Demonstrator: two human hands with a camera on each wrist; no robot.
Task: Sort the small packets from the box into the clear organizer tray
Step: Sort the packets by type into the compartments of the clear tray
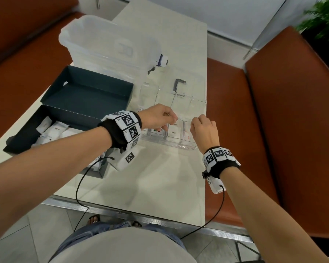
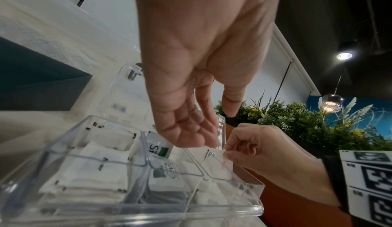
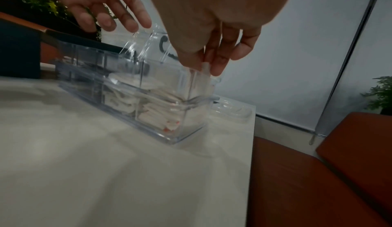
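The clear organizer tray (image 1: 179, 147) (image 2: 233, 212) (image 3: 169, 136) stands on the white table with its lid (image 1: 179, 95) tipped back. Its compartments hold white packets, one of them labelled Sugar (image 1: 174, 132) and one with a green label (image 2: 159, 148). My right hand (image 1: 203, 130) (image 2: 254, 150) pinches a small white packet (image 2: 220, 155) (image 3: 206, 70) with red print at the top of the rightmost compartment. My left hand (image 1: 160, 117) (image 2: 191, 130) (image 3: 106, 21) hovers over the middle compartments, fingers relaxed and holding nothing. The dark box (image 1: 27, 133) at the left holds several more white packets (image 1: 53, 130).
The box's dark lid (image 1: 87, 92) lies behind the box. A large clear tub (image 1: 106, 46) stands at the back. The tray sits close to the table's right edge, beside an orange bench (image 1: 235, 111). Plants (image 2: 297, 116) stand beyond the bench.
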